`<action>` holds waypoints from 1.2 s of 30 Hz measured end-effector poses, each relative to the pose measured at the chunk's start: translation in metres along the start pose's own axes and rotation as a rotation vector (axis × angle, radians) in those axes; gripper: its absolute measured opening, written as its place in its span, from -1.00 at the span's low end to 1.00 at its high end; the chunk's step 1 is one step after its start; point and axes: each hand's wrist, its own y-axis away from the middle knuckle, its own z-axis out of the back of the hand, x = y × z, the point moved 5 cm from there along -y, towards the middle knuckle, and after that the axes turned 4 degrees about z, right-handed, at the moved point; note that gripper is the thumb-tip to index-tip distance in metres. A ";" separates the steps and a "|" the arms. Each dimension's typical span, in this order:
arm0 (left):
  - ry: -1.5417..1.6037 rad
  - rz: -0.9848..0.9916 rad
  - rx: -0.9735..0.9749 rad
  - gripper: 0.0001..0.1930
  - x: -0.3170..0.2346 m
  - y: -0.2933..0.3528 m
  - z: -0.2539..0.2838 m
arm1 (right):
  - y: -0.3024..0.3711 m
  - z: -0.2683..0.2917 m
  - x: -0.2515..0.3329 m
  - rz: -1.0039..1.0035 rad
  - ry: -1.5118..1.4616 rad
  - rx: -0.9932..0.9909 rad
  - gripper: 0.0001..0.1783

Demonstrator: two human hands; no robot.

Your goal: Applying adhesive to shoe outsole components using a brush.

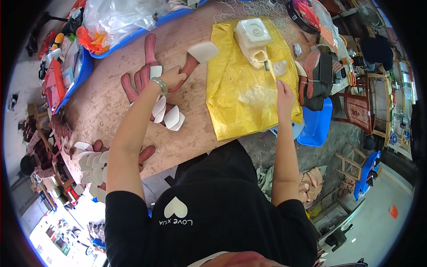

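My left hand [171, 78] is closed on a reddish-brown insole piece [190, 65] whose wide white end [203, 51] reaches over the edge of a yellow plastic sheet [222, 102]. Between the fingers of my right hand [285, 92] is a slim brush [272, 74], its dark part close to the stained mouth of a white plastic jug [252, 33]. The jug lies on the sheet; whether the brush touches it I cannot tell. Under and beside my left wrist lie more reddish-brown insoles [150, 49] and several white-ended ones [172, 116].
A translucent cap [279, 67] sits by the jug. Tied stacks of insoles and dark pieces [318, 80] stand at the table's right edge, above a blue bin [316, 127]. Blue trays with plastic bags [124, 18] line the far left. More insoles [94, 168] overlap at the near left.
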 end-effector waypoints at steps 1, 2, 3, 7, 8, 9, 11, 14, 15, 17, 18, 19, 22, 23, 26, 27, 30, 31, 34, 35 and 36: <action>0.263 -0.031 0.005 -0.60 0.015 0.006 -0.004 | -0.019 -0.015 -0.007 0.053 0.008 0.029 -0.67; 0.622 0.064 0.159 -0.62 -0.017 0.023 -0.010 | -0.029 -0.013 -0.019 0.031 0.015 0.014 -0.67; 0.970 0.170 0.307 -0.64 -0.064 0.056 -0.010 | -0.036 -0.013 -0.027 0.015 0.167 0.017 -0.67; 1.202 0.146 0.565 -0.63 -0.099 0.119 -0.042 | -0.071 -0.040 -0.034 0.109 0.467 0.077 -0.66; 1.205 0.149 0.558 -0.63 -0.104 0.131 -0.051 | -0.077 -0.045 -0.038 0.112 0.464 0.084 -0.66; 1.375 0.215 0.597 -0.63 -0.112 0.143 -0.063 | -0.082 -0.049 -0.041 0.140 0.531 0.097 -0.68; 1.547 0.283 0.630 -0.63 -0.121 0.157 -0.084 | -0.087 -0.054 -0.047 0.171 0.596 0.113 -0.70; 1.598 0.177 0.531 -0.60 -0.123 0.159 -0.112 | -0.088 -0.057 -0.043 0.359 0.794 0.125 -0.74; 1.675 0.199 0.554 -0.60 -0.125 0.160 -0.120 | -0.084 -0.055 -0.039 0.486 0.877 0.118 -0.76; 1.810 0.233 0.546 -0.63 -0.140 0.163 -0.125 | -0.074 -0.050 -0.036 0.618 0.953 0.112 -0.77; 1.811 0.233 0.542 -0.63 -0.146 0.164 -0.126 | -0.068 -0.048 -0.037 0.631 0.938 0.129 -0.78; 1.757 0.260 0.471 -0.64 -0.149 0.163 -0.125 | -0.063 -0.045 -0.035 0.648 0.920 0.147 -0.79; 1.667 0.275 0.397 -0.67 -0.154 0.159 -0.126 | -0.046 -0.028 -0.031 0.600 0.905 0.137 -0.80; 1.628 0.264 0.400 -0.67 -0.157 0.158 -0.127 | -0.038 -0.023 -0.031 0.607 0.899 0.144 -0.80; 1.631 0.263 0.378 -0.68 -0.167 0.154 -0.126 | -0.009 0.003 -0.024 0.388 0.324 0.137 -0.80; 1.633 0.267 0.363 -0.69 -0.167 0.155 -0.127 | 0.008 0.004 -0.011 0.363 0.095 0.150 -0.81; 1.609 0.286 0.345 -0.70 -0.168 0.161 -0.127 | 0.047 0.006 0.049 0.496 0.024 0.309 -0.85; 1.613 0.282 0.337 -0.70 -0.170 0.164 -0.127 | 0.057 0.001 0.061 0.648 0.189 0.444 -0.87; 1.589 0.262 0.385 -0.69 -0.178 0.175 -0.129 | 0.010 0.007 0.040 0.691 0.281 0.081 -0.90; 1.623 0.253 0.383 -0.69 -0.177 0.177 -0.127 | -0.004 0.013 0.048 0.688 0.208 -0.019 -0.93; 1.655 0.243 0.382 -0.69 -0.176 0.180 -0.126 | 0.001 0.014 0.053 0.693 0.199 -0.014 -0.93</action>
